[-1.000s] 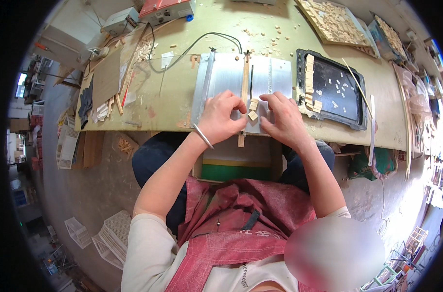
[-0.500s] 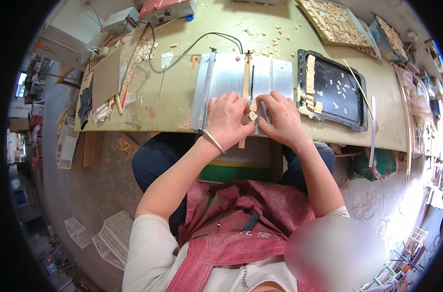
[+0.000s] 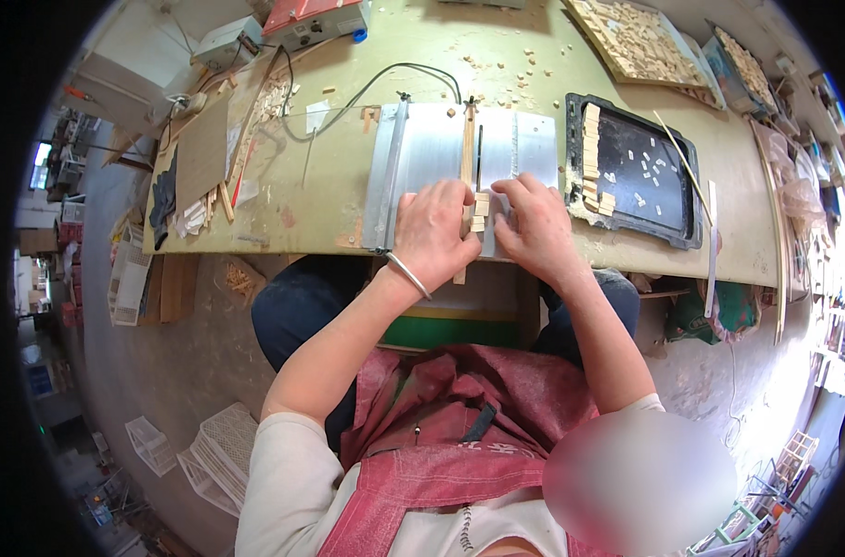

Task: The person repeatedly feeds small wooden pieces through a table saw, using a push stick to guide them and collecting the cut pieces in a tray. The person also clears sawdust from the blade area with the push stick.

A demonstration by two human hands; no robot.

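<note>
Small wooden blocks (image 3: pixel 480 209) form a short column on the silver metal plate (image 3: pixel 432 139), beside a long wooden strip (image 3: pixel 468 148) and a dark slot. My left hand (image 3: pixel 433 237) is curved along the left of the blocks, index fingertip and thumb apart, close to or touching the strip and blocks. My right hand (image 3: pixel 535 227) is at their right, fingers bent and apart, fingertips close to the blocks; exact contact is unclear.
A black tray (image 3: pixel 650 167) with blocks and labels lies right. A board of wooden pieces (image 3: pixel 636 42) is behind it. Cardboard (image 3: pixel 199 139), dark gloves (image 3: pixel 164 200), a cable (image 3: pixel 367 84) and electrical boxes (image 3: pixel 311 28) occupy the left and back.
Both hands have come inward, the left also a little downward. The blocks, askew one second ago, now sit straighter in a column between my fingers.
</note>
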